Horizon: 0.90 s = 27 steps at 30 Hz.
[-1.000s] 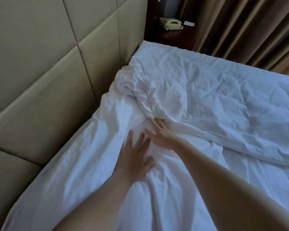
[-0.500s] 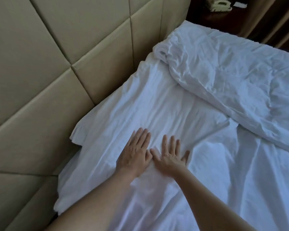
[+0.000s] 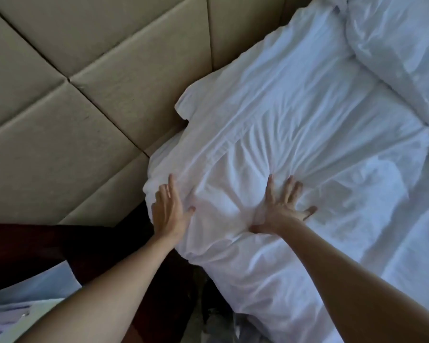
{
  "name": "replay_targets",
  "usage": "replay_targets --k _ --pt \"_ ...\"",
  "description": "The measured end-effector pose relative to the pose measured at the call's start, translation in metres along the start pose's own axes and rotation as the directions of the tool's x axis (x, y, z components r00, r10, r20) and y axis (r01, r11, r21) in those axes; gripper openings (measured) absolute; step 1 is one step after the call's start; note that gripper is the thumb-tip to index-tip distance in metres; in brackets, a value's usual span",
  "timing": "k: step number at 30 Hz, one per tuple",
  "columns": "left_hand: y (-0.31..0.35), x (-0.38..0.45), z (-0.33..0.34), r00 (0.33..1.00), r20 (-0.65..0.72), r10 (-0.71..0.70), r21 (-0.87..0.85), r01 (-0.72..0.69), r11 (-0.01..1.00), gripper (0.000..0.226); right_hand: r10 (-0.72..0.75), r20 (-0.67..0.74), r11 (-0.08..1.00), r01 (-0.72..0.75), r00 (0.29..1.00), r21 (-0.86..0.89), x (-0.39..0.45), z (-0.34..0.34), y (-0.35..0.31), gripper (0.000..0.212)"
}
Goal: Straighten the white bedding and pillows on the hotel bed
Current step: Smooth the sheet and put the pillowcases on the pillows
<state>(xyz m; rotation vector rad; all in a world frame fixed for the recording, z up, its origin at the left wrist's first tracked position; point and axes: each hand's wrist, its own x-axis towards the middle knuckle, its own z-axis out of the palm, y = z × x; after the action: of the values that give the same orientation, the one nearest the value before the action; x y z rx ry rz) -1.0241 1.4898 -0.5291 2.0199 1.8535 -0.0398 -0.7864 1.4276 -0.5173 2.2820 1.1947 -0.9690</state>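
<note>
Under both palms a white sheet (image 3: 295, 125) is lying rumpled over the bed's corner. The left hand (image 3: 170, 210) is resting at the sheet's outer edge, fingers straight and close together, thumb spread toward the right, pressing flat on the cloth where it rolls over the side of the bed; nothing is being gripped. The right hand (image 3: 281, 207) is lying well apart from it, further onto the bed, fingers straight and fanned wide, palm pushing down into the sheet, so this hand too is flat and holding nothing. Between the two hands the cloth is bulging in a soft ridge, and creases are radiating away from the right fingertips toward the head of the bed. Beyond the left fingertips a loose corner flap (image 3: 187, 105) of the sheet is sticking out against the padded headboard (image 3: 84, 70), whose tan panels are filling the space ahead of and to the left of that hand. Far beyond the right hand, up and to its right, a crumpled white duvet (image 3: 401, 45) is lying heaped on the sheet. Below the left forearm a dark wooden surface (image 3: 35, 246) is showing, and near the left elbow some pale bluish cloth (image 3: 30, 288) is lying beside it. No pillows are clearly distinguishable.
</note>
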Motion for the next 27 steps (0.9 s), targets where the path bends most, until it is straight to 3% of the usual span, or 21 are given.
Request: replay_targets --k 2,4,6,10,12,14,16,18,21,23,24,26,27 --pt "-0.012 0.031 0.001 0.990 0.029 -0.138 -0.069 0.139 0.988 0.124 0.044 -0.033 0.998 -0.042 0.999 0.046 0.003 0.012 -0.013 0.157" --pt "-0.021 0.061 0.003 0.974 0.180 -0.140 -0.114 0.162 0.980 0.137 0.082 -0.068 0.993 -0.076 0.994 0.092 0.008 0.024 -0.024 0.162" --pt "-0.024 0.077 0.002 0.938 0.335 -0.084 -0.158 0.144 0.977 0.135 0.081 -0.128 0.992 -0.067 0.988 0.111 0.011 0.041 -0.029 0.163" --pt "-0.025 0.069 -0.023 0.911 0.411 -0.010 -0.308 0.149 0.940 0.069 0.037 -0.131 0.993 -0.022 0.991 0.112 -0.008 0.061 -0.031 0.148" --pt "-0.017 0.038 -0.042 0.879 0.476 0.013 -0.398 0.202 0.895 0.053 -0.035 -0.143 0.987 0.056 0.989 0.151 -0.032 0.069 -0.034 0.140" --pt "-0.004 0.001 -0.064 0.861 0.506 0.057 -0.490 0.232 0.840 0.030 -0.226 -0.124 0.952 0.246 0.966 0.179 -0.064 0.080 -0.045 0.123" --pt "0.013 -0.034 -0.085 0.830 0.538 0.147 -0.590 0.246 0.769 0.029 -0.364 -0.062 0.842 0.357 0.929 0.405 -0.101 0.092 -0.060 0.107" --pt "0.027 -0.062 -0.100 0.784 0.581 0.219 -0.687 0.329 0.648 0.036 -0.329 -0.111 0.671 0.315 0.938 0.671 -0.131 0.096 -0.072 0.093" --pt "0.048 -0.093 -0.112 0.677 0.615 0.404 -0.761 0.374 0.530 0.042 -0.128 -0.281 0.512 0.306 0.951 0.803 -0.149 0.089 -0.071 0.033" --pt "0.055 -0.101 -0.114 0.655 0.583 0.481 -0.796 0.342 0.500 0.047 -0.053 -0.328 0.408 0.321 0.943 0.855 -0.155 0.081 -0.056 0.016" --pt "0.058 -0.100 -0.117 0.684 0.544 0.486 -0.811 0.279 0.515 0.047 -0.046 -0.335 0.384 0.327 0.941 0.864 -0.158 0.075 -0.048 0.016" --pt "0.058 -0.091 -0.121 0.752 0.426 0.502 -0.714 -0.061 0.697 0.067 -0.045 -0.357 0.396 0.345 0.933 0.851 -0.163 0.063 -0.034 0.022" --pt "0.058 -0.087 -0.123 0.761 0.418 0.496 -0.518 -0.248 0.818 0.090 -0.039 -0.377 0.393 0.361 0.925 0.846 -0.167 0.056 -0.027 0.027"
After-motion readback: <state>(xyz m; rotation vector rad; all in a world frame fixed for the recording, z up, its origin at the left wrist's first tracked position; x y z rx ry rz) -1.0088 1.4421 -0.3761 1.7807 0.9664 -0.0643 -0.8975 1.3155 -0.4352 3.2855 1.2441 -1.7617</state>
